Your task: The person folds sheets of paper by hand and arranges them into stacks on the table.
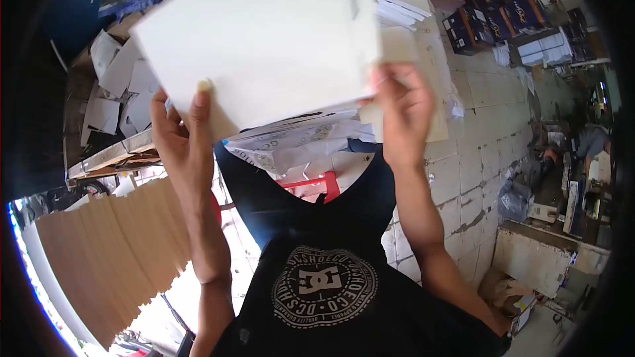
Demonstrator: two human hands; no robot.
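Note:
A large stack of white paper or board [264, 39] is held up in front of my body, tilted, its right edge folded or bound. My left hand [182, 116] grips the lower left corner, thumb on the front face and fingers behind. At the lower right edge, my right hand [403, 106] pinches the same white sheets between thumb and fingers. Below them, a printed white sheet or bag [291, 149] lies over my lap. Whether the white piece is one board or several sheets is unclear.
A wooden shelf [119, 153] with loose paper scraps [109, 106] is at left, above a stack of brown sheets [112, 251]. Dark blue boxes [506, 10] stand upper right on a tiled floor [473, 158]. Another person [592, 142] is at far right. Something red [331, 186] shows below my lap.

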